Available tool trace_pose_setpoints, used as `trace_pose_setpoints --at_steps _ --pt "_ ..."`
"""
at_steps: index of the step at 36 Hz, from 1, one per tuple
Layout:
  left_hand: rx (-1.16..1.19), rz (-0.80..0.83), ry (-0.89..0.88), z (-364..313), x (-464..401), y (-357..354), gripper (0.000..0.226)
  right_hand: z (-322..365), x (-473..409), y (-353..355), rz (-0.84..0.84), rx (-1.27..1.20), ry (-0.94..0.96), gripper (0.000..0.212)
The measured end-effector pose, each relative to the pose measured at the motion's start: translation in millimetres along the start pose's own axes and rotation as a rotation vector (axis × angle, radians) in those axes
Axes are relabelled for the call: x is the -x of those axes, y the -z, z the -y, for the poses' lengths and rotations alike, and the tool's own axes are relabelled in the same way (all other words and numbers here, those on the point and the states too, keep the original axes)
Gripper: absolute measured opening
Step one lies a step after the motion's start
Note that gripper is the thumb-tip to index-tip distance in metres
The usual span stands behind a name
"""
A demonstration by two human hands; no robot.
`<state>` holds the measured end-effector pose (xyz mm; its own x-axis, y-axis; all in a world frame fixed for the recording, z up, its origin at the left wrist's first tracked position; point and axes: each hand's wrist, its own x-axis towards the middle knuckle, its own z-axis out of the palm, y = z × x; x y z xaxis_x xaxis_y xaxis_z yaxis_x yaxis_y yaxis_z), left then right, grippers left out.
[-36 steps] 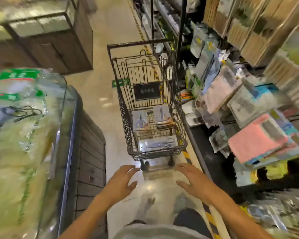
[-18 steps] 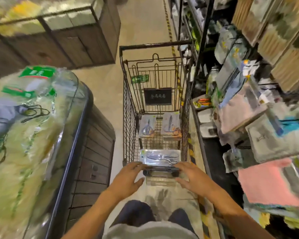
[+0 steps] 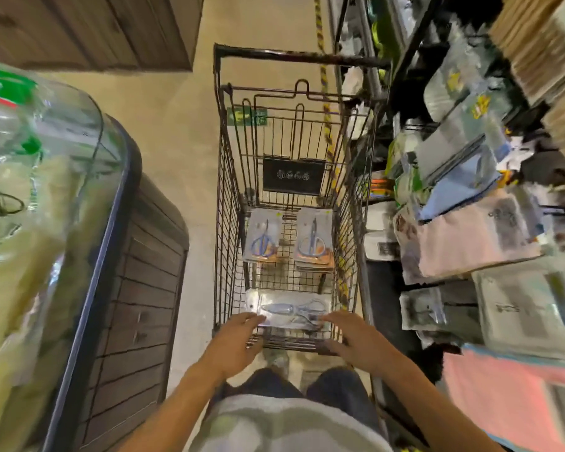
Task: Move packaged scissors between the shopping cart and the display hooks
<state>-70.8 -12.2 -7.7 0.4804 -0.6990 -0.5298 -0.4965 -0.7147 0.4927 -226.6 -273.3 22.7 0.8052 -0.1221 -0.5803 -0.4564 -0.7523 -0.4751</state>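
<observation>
Both hands reach over the near rim of the shopping cart (image 3: 221,177), fingers spread wide, holding nothing: left hand (image 3: 234,342), right hand (image 3: 356,337). Between their fingertips lies 1 scissors pack (image 3: 289,309); 2 more packs (image 3: 313,243) lie beyond, hanging goods (image 3: 470,230) crowding right of the right hand

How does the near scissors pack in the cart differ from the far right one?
The near pack lies crosswise at the cart's near end, both hands beside it; the far right pack lies lengthwise, untouched. The near pack looks clear and silvery; the far one shows an orange strip. Both hold scissors.
</observation>
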Motion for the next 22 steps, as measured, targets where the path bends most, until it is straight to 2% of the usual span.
trace_pose_setpoints --at_steps 6,9,13,19,22 --pt "-0.033 0.093 -0.006 15.2 -43.0 10.6 0.059 -3.1 -35.9 3.5 0.057 -0.016 -0.058 0.052" --pt "-0.029 0.12 0.002 21.0 -61.2 9.5 0.057 -3.6 -49.0 4.5 0.083 -0.093 -0.106 0.046" --pt "0.006 0.163 0.059 31.8 -81.1 -6.4 0.057 -17.2 -71.7 -9.1 0.108 -0.13 -0.136 0.044" --pt "0.027 0.235 0.154 54.4 -113.6 -48.5 0.058 -43.8 -128.5 -50.5 0.238 -0.127 -0.195 0.037" --pt "0.035 0.256 0.19 66.1 -129.4 -67.6 0.059 -59.8 -155.7 -78.8 0.194 -0.135 -0.187 0.051"
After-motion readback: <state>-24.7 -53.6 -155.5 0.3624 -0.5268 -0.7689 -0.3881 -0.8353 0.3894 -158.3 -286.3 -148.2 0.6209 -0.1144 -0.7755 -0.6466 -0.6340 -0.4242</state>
